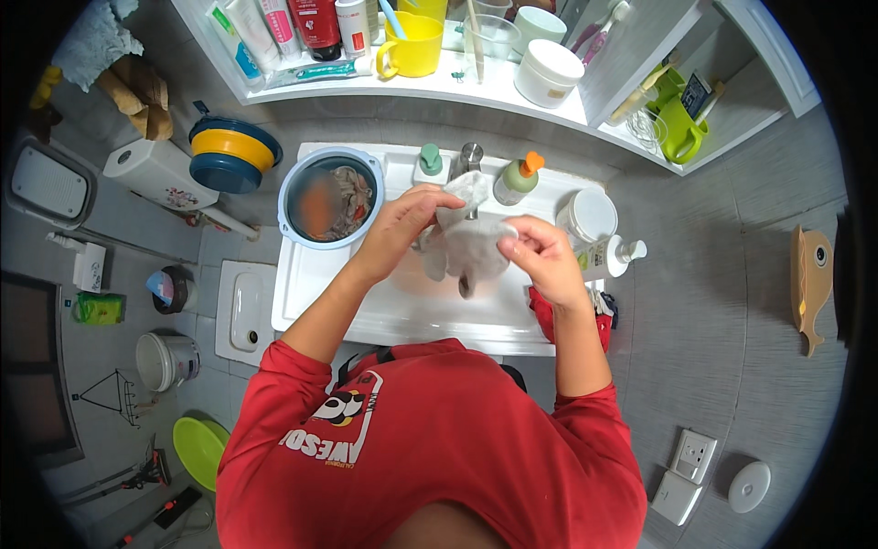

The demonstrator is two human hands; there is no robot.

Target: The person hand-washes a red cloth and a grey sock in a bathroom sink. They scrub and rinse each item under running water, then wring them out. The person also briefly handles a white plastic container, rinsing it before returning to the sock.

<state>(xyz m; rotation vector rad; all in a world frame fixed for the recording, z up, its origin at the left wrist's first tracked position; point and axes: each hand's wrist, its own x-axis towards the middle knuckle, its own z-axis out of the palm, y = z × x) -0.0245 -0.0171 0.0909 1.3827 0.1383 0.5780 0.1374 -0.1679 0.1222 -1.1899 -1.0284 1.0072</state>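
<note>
Both busy here: left hand [405, 226] and right hand [551, 261] pinch pale grey cloth [476, 249] above the white washbasin [366, 309], near the metal faucet [470, 156]!

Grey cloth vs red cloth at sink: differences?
The limp pale grey cloth is held by the left hand and right hand; the crumpled red cloth lies unheld. The grey cloth is over the white sink; the red cloth sits at its right end. Both are fabric.

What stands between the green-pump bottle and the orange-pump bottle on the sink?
The silver tap stands between the green-pump bottle and the orange-pump bottle in the head view.
</note>
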